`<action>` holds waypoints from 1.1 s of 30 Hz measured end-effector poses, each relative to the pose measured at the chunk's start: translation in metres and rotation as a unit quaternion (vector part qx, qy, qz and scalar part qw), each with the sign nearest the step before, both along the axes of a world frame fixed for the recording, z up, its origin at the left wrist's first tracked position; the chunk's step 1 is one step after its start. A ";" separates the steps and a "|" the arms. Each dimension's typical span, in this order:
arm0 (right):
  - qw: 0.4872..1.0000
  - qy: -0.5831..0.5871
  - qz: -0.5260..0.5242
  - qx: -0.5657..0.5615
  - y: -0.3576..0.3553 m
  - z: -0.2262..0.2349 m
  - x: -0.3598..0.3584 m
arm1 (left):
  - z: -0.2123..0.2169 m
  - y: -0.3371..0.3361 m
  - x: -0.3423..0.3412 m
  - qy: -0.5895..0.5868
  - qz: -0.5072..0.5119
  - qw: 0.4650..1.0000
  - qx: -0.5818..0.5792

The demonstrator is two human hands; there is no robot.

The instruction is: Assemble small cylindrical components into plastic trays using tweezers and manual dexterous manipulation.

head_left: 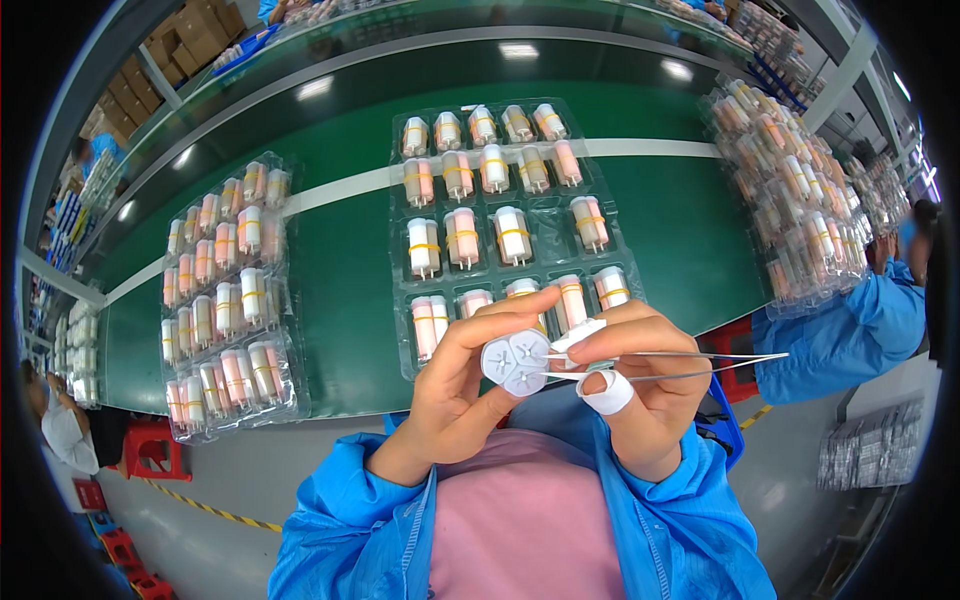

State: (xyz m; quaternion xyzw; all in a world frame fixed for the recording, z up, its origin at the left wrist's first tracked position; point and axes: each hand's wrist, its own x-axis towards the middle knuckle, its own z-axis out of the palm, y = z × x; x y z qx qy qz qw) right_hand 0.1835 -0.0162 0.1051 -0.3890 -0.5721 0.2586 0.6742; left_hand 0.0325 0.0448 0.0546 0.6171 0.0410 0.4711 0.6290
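My left hand (pixel 462 385) pinches a small bundle of white round-ended pieces (pixel 514 362), their cross-marked ends facing me. My right hand (pixel 645 385) grips metal tweezers (pixel 680 366) whose tips meet the bundle; white tape wraps two of its fingers. Just beyond my hands lies a clear plastic tray (pixel 512 232) on the green conveyor belt (pixel 340 260), its pockets filled with white-and-pink cylinders banded in yellow.
A second filled tray (pixel 228 300) lies to the left on the belt, and stacked filled trays (pixel 785 190) sit at the right. A person in a blue coat (pixel 850 330) works at the right. Another person (pixel 60 430) sits at the left near red stools (pixel 150 450).
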 end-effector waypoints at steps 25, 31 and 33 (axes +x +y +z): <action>0.997 0.055 -0.040 -0.023 0.002 -0.012 0.003 | 0.003 -0.005 0.001 0.123 0.123 0.983 0.056; 0.998 -0.046 -0.049 0.001 0.004 -0.003 -0.005 | 0.000 -0.002 0.006 0.139 0.240 0.945 0.173; 0.997 -0.058 -0.046 -0.003 0.004 -0.003 -0.005 | 0.001 -0.002 0.005 0.146 0.247 0.939 0.189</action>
